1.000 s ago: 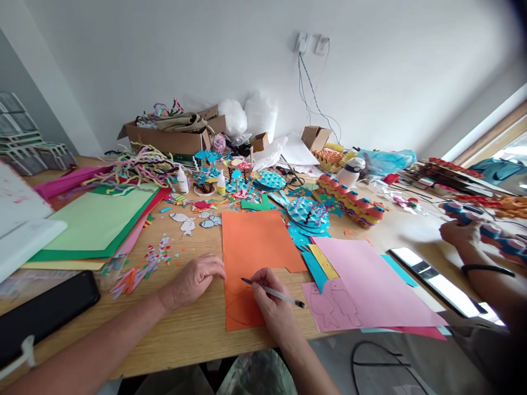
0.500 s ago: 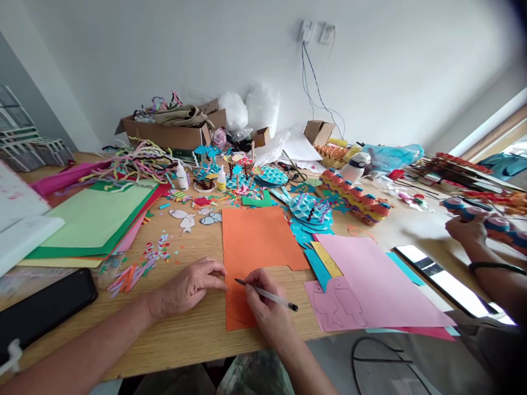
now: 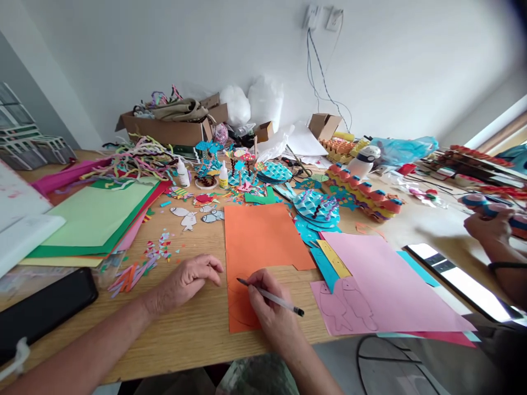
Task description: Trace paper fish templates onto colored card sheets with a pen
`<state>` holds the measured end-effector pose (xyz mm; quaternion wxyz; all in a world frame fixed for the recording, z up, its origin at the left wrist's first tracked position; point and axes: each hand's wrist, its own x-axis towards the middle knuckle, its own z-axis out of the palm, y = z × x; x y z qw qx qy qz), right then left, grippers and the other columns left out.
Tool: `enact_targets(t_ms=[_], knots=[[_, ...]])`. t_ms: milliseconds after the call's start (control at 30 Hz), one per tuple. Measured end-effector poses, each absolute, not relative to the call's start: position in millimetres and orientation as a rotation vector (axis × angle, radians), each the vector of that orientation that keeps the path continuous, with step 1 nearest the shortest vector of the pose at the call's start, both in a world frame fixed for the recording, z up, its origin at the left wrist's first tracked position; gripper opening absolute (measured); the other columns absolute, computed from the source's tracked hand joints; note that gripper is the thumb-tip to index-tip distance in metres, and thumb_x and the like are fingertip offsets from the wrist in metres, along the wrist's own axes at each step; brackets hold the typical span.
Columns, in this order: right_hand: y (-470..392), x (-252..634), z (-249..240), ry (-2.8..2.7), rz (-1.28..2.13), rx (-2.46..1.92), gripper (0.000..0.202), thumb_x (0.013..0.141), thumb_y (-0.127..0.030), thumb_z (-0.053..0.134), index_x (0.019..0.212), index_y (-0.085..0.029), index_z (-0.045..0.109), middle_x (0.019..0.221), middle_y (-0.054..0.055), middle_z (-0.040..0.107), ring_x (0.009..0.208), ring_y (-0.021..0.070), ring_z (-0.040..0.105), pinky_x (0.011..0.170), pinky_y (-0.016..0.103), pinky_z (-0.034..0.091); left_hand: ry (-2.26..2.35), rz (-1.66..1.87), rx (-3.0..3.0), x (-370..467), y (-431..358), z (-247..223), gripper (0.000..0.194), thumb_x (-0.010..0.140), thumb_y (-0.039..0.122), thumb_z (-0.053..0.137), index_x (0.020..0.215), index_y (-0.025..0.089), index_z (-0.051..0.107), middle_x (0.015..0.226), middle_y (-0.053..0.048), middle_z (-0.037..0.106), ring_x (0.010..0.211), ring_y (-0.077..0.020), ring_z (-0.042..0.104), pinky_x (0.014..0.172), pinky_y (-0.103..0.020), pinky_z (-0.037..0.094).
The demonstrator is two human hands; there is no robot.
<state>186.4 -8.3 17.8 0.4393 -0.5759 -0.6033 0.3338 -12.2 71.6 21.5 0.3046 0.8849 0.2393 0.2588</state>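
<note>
A pen (image 3: 276,298) with a clear barrel is pinched in my right hand (image 3: 272,307), its tip on the lower left part of an orange sheet of paper (image 3: 263,236). Faint curved lines run beside the tip, partly hidden by the hand. Just left of the sheet's edge rests my left hand (image 3: 191,280), fingers loosely bent and apart, holding nothing. To the right lies a pink sheet (image 3: 387,274) with two fish outlines (image 3: 343,307) drawn on it. Small white paper fish (image 3: 188,220) lie beyond my left hand.
A stack of coloured paper (image 3: 99,214) and a black phone-like object (image 3: 49,307) are at left. Glue bottles (image 3: 182,173) and blue craft pieces (image 3: 315,208) stand behind the orange sheet. At far right another person's hand (image 3: 489,227) holds a painted egg-carton piece.
My left hand has drawn slightly left, off the orange sheet's edge. The pen stays in my right hand at nearly the same spot. The camera view has shifted a little.
</note>
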Motion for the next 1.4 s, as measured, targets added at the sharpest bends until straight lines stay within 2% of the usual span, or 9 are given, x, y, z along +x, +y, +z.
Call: enact_targets(t_ms=[167,300,433,567,733,1033,1167,1267,1400], knots=[[-10.1,190.5,17.2,-1.519,0.785,-1.352,0.013,0.086,-0.019,0.041,0.081,-0.019,0.053,0.064,-0.002,0.053,0.055,0.0099,0.048,0.050,0.019,0.036,0.597,0.661,2.483,-6.8,65.8,20.6,0.027,0.085,0.006,0.041,0.090,0.019,0.063,0.092,-0.004,0.061,0.089,-0.0149,0.055,0.081,-0.028,0.044],[-16.7,206.3,17.4,-1.810,0.580,-1.222,0.017,0.088,-0.015,0.041,0.090,-0.021,0.057,0.080,0.002,0.061,0.072,0.0131,0.056,0.064,0.022,0.043,0.596,0.563,2.577,-5.8,60.8,22.0,0.020,0.085,0.014,0.052,0.102,0.021,0.060,0.104,-0.006,0.059,0.102,-0.0181,0.051,0.090,-0.032,0.042],[-28.8,225.3,7.2,-2.104,0.402,-1.098,0.029,0.078,-0.016,0.056,0.107,-0.020,0.053,0.092,0.007,0.063,0.086,0.0201,0.056,0.072,0.029,0.047,0.675,0.451,2.616,-7.3,60.5,19.9,0.041,0.081,0.025,0.059,0.121,0.022,0.050,0.127,-0.009,0.051,0.119,-0.0225,0.043,0.101,-0.039,0.036],[-34.6,234.2,-4.8,-2.172,0.396,-1.151,0.037,0.076,-0.017,0.058,0.113,-0.019,0.051,0.101,0.010,0.062,0.096,0.0235,0.054,0.078,0.033,0.048,0.688,0.348,2.642,-7.2,60.6,17.7,0.056,0.078,0.031,0.063,0.130,0.022,0.043,0.135,-0.009,0.045,0.125,-0.0243,0.038,0.105,-0.043,0.031],[-27.4,234.0,-2.2,-2.218,0.407,-1.148,0.035,0.077,-0.015,0.058,0.111,-0.018,0.052,0.097,0.010,0.064,0.091,0.0218,0.057,0.076,0.032,0.049,0.712,0.344,2.659,-5.7,59.0,19.0,0.054,0.080,0.034,0.061,0.130,0.022,0.043,0.134,-0.009,0.047,0.125,-0.0239,0.039,0.105,-0.042,0.032],[-25.2,226.3,23.8,-2.071,0.522,-1.330,0.026,0.080,-0.018,0.058,0.106,-0.020,0.057,0.098,0.008,0.065,0.092,0.0207,0.057,0.079,0.032,0.046,0.728,0.455,2.659,-3.6,61.0,12.6,0.051,0.081,0.025,0.059,0.128,0.021,0.042,0.131,-0.010,0.049,0.122,-0.0238,0.041,0.102,-0.045,0.035],[-23.6,214.3,28.2,-1.813,0.552,-1.320,0.014,0.085,-0.021,0.049,0.094,-0.019,0.059,0.080,0.004,0.065,0.074,0.0155,0.060,0.066,0.024,0.045,0.715,0.615,2.606,-3.2,61.2,18.6,0.030,0.085,0.010,0.042,0.110,0.020,0.057,0.119,-0.008,0.056,0.113,-0.0197,0.048,0.097,-0.038,0.041],[-19.1,203.0,24.4,-1.618,0.709,-1.375,0.016,0.086,-0.021,0.042,0.089,-0.018,0.058,0.063,-0.001,0.058,0.057,0.0113,0.054,0.053,0.021,0.039,0.622,0.661,2.555,-3.9,62.1,22.9,0.039,0.080,-0.001,0.033,0.094,0.019,0.062,0.104,-0.006,0.060,0.103,-0.0166,0.052,0.091,-0.032,0.043],[-11.0,193.4,18.2,-1.442,0.890,-1.449,0.009,0.079,-0.019,0.044,0.083,-0.019,0.052,0.057,-0.004,0.051,0.049,0.0099,0.045,0.044,0.020,0.031,0.533,0.589,2.551,-5.3,63.3,23.1,0.043,0.076,-0.003,0.034,0.097,0.020,0.064,0.104,-0.006,0.059,0.102,-0.0179,0.051,0.090,-0.032,0.043]])
